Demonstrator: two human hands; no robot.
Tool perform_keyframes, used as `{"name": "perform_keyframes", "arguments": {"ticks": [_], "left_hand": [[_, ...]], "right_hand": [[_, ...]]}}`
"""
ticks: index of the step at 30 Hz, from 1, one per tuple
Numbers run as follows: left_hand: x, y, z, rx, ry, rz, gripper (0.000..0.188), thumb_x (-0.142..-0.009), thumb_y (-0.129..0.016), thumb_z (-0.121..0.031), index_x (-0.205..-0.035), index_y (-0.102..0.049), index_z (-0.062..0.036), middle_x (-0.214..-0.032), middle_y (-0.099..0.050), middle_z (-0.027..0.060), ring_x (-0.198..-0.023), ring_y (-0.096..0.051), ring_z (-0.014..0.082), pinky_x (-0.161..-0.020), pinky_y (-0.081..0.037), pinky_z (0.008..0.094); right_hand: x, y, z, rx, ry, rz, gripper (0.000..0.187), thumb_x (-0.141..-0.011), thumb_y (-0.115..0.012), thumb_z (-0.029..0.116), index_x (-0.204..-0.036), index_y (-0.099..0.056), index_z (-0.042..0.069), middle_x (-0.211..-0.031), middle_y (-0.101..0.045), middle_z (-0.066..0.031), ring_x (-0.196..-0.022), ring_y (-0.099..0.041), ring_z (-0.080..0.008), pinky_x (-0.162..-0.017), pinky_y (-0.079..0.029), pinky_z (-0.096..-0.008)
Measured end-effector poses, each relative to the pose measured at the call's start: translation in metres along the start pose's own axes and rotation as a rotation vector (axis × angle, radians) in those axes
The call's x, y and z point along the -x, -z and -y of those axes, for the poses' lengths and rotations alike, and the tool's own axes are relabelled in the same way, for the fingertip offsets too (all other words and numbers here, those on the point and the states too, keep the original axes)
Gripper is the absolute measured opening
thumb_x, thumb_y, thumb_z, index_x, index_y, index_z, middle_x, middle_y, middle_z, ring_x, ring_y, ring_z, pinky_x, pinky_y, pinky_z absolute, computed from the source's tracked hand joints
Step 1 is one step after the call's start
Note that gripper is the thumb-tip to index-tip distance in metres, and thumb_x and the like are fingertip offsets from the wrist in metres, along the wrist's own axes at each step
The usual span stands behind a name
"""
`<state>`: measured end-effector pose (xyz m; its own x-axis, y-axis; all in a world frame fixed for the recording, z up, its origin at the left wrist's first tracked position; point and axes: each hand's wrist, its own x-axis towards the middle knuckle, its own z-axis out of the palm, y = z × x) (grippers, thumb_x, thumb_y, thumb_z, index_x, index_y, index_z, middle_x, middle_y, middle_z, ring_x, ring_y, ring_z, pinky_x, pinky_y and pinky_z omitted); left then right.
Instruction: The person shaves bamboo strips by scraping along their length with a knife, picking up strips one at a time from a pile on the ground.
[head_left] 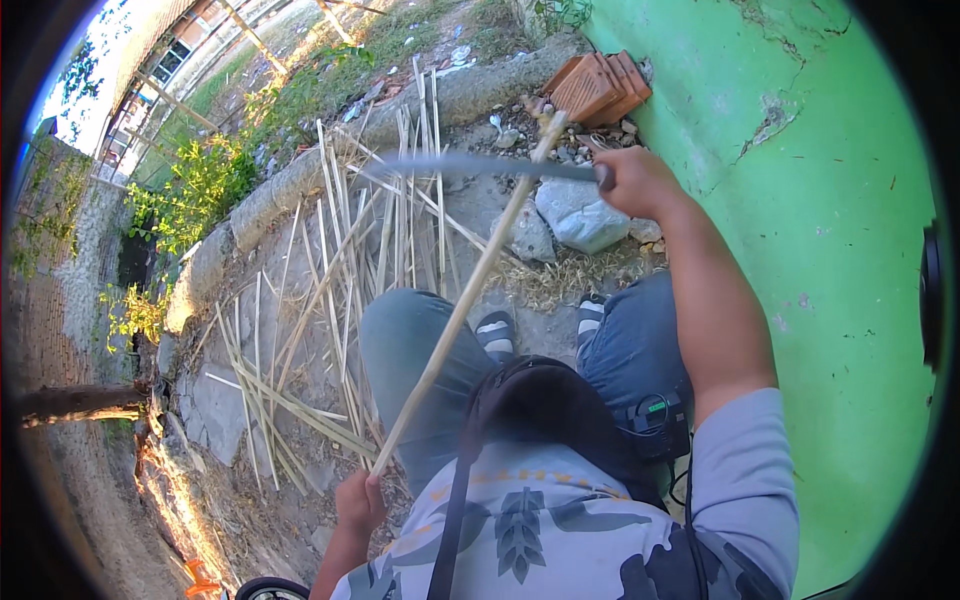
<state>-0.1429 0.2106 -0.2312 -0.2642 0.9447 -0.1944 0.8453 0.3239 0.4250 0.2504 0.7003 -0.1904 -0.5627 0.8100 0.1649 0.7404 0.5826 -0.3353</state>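
Note:
My left hand (358,503) is closed around the lower end of a long pale bamboo stick (462,305). The stick slants up and away over my left knee, its far end close to the stones. In my right hand (637,183) is a machete (470,165), gripped by its handle, with the blade pointing left. Motion blurs the blade, which crosses the upper part of the stick; whether the two touch, I cannot tell. Many thin split bamboo strips (335,260) lie loosely across one another on the ground ahead and to the left.
A large pale rock (582,217) and a smaller one (528,238) sit just beyond my feet. Stacked orange clay tiles (598,90) lean by the green wall (800,250) on my right. A low concrete kerb (275,205) curves behind the strips, with leafy plants (195,190) past it.

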Motion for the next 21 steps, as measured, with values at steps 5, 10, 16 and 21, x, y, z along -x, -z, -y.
{"name": "perform_keyframes", "arguments": {"ticks": [5, 10, 16, 21], "left_hand": [[0.01, 0.005, 0.004, -0.002, 0.032, -0.016, 0.04, -0.101, -0.043, -0.034, -0.077, -0.053, -0.004, -0.063, -0.055, 0.0218, -0.063, -0.057, 0.0478, -0.055, -0.044, 0.0507], [0.02, 0.015, 0.01, 0.034, 0.109, 0.049, 0.041, -0.102, -0.043, -0.036, -0.079, -0.053, -0.0023, -0.067, -0.057, 0.0232, -0.066, -0.058, 0.0474, -0.058, -0.044, 0.051], [0.03, 0.01, 0.003, 0.265, 0.218, 0.101, 0.042, -0.103, -0.044, -0.037, -0.086, -0.058, -0.0005, -0.068, -0.059, 0.0205, -0.064, -0.061, 0.0398, -0.059, -0.045, 0.046], [0.023, -0.007, 0.009, 0.238, 0.203, 0.088, 0.043, -0.103, -0.043, -0.037, -0.086, -0.058, -0.0005, -0.067, -0.059, 0.0193, -0.063, -0.06, 0.0389, -0.059, -0.045, 0.0443]], "right_hand": [[-0.006, -0.014, -0.01, -0.107, -0.326, 0.034, 0.021, -0.075, -0.067, 0.022, -0.094, -0.071, 0.012, -0.094, -0.071, -0.0153, -0.091, -0.067, -0.0352, -0.079, -0.053, -0.0458], [0.004, 0.012, 0.026, -0.095, -0.243, -0.004, 0.021, -0.075, -0.068, 0.023, -0.093, -0.071, 0.012, -0.091, -0.07, -0.0162, -0.09, -0.067, -0.0357, -0.079, -0.053, -0.0463], [0.015, 0.025, 0.068, 0.05, -0.012, 0.058, 0.015, -0.076, -0.066, 0.023, -0.086, -0.069, 0.012, -0.086, -0.07, -0.0155, -0.084, -0.068, -0.0351, -0.076, -0.053, -0.0474], [0.013, 0.019, 0.025, 0.042, -0.162, -0.005, 0.014, -0.079, -0.065, 0.023, -0.087, -0.07, 0.013, -0.09, -0.071, -0.0152, -0.088, -0.069, -0.0339, -0.079, -0.054, -0.0465]]}}
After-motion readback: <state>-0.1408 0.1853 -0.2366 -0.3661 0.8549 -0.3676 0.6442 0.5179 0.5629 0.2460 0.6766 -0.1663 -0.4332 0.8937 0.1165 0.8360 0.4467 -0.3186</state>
